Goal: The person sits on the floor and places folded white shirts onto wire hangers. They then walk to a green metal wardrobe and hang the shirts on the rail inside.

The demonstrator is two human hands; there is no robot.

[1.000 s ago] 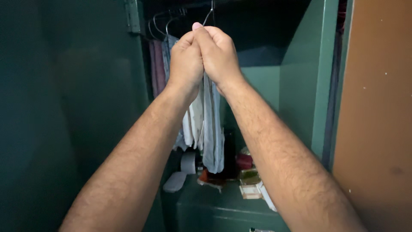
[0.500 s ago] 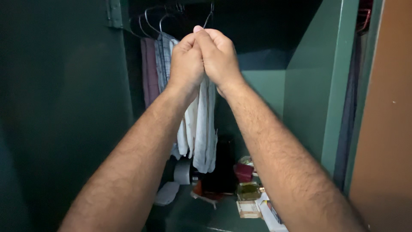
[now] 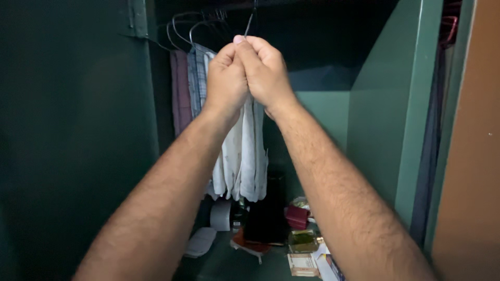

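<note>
My left hand [image 3: 225,78] and my right hand [image 3: 265,70] are raised together inside a dark green metal wardrobe [image 3: 78,145]. Both are closed around the top of a wire hanger [image 3: 250,23], just below its hook. A pale grey garment [image 3: 249,156] hangs from that hanger, below my wrists. To the left, more clothes [image 3: 188,88] hang on other wire hangers [image 3: 179,28]: a maroon piece and a checked shirt. The rail itself is lost in the dark at the top.
The wardrobe floor holds a roll of tape [image 3: 221,214], a black box [image 3: 265,208], a red pouch [image 3: 297,216], a small bottle [image 3: 303,240] and cardboard packets [image 3: 303,264]. A green partition [image 3: 385,114] stands to the right, a brown door panel [image 3: 474,156] at the far right.
The view has shifted a little to the left and down, so the clothes and floor items sit lower and more to the right. My hands stay clasped on the hanger.
</note>
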